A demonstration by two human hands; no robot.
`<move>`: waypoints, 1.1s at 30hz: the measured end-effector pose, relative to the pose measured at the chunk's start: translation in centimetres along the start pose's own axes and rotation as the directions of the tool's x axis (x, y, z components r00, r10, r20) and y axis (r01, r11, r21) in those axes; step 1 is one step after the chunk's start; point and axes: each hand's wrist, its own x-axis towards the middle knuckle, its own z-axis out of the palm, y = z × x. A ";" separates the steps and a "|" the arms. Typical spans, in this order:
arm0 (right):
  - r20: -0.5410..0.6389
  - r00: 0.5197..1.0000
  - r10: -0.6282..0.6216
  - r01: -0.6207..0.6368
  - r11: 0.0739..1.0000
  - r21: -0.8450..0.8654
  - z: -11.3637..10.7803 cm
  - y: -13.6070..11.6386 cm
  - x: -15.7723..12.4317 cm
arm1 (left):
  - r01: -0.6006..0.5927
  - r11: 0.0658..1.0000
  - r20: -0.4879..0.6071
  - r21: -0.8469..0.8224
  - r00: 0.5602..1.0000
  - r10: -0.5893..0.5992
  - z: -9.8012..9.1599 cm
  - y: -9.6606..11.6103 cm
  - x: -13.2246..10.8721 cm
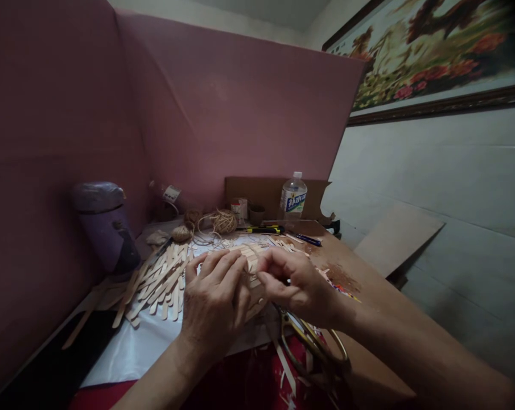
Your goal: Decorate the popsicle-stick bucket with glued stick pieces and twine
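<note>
A flat piece made of wooden craft sticks [256,291] set side by side lies in front of me, partly covered by both hands. My left hand [217,290] bends over its left part, fingers together on top and gripping it against the table. At its right side my right hand [289,282] is closed in a pinch. A thin strand of twine [249,248] curves over the sticks to those fingertips. Scissors [310,341] with gold-coloured handles lie below my right hand. Left of my left hand spreads a pile of loose craft sticks [165,285].
Behind the hands are a ball of twine [223,221], a yellow-black utility knife [263,229], a dark blue pen [308,240] and a clear plastic bottle [294,196]. A purple lidded cup [107,228] stands at left. Pink panels [240,108] rise behind; stick scraps litter the table.
</note>
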 end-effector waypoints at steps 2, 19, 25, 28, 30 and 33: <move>-0.027 0.998 0.049 -0.044 0.985 0.165 -0.2 -0.7 -0.3 | 0.000 1.000 0.005 0.006 1.000 0.000 0.1 -0.1 0.0; -0.041 0.999 -0.022 0.003 0.908 -0.420 0.8 0.4 -2.4 | 0.040 0.999 0.027 -0.028 0.999 -0.039 0.1 -0.4 0.5; -0.019 0.988 -0.152 0.120 0.844 -0.522 1.3 1.6 -1.9 | 0.026 1.000 0.016 -0.017 1.000 -0.026 0.2 -0.3 0.4; 0.011 0.979 -0.203 0.174 0.808 -0.562 1.3 1.8 -2.1 | 0.021 1.000 0.015 -0.017 1.000 -0.020 0.2 -0.3 0.4; 0.035 0.974 -0.225 0.205 0.801 -0.563 1.3 1.9 -2.3 | 0.021 1.000 0.012 -0.017 1.000 -0.021 0.2 -0.3 0.4; -0.018 0.977 -0.214 0.172 0.832 -0.527 1.2 1.8 -2.6 | 0.028 0.999 0.013 -0.019 1.000 -0.028 0.2 -0.3 0.5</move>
